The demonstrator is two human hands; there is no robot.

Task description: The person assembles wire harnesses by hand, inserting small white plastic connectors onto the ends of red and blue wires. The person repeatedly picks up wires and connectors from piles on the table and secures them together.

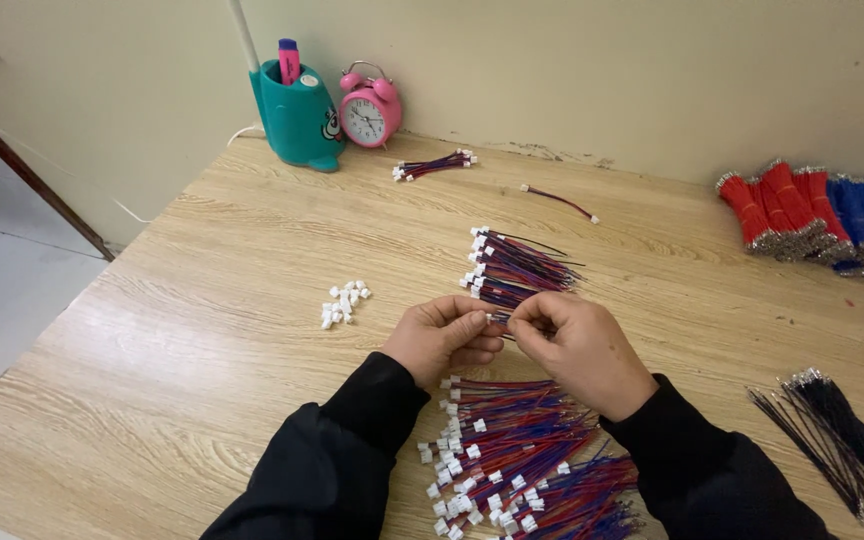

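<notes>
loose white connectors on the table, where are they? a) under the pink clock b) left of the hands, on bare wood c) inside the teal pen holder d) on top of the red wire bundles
b: the small heap of loose white connectors lies on the bare wooden table, left of the left hand.

What my fingers (500, 318) pinch between my left hand (442, 340) and right hand (582, 350) is hidden by the fingertips; I cannot tell whether it is a wire end or a connector. My hands cover part of the wire pile (527, 460) below them, and the lower picture edge cuts that pile off. The blue and red wire bundles (812, 215) run out at the right edge. The black wires (837, 435) are cut off at the lower right. The small white connectors (344, 302) are too small to make out. The bench (202, 330) is cropped left and below.
</notes>
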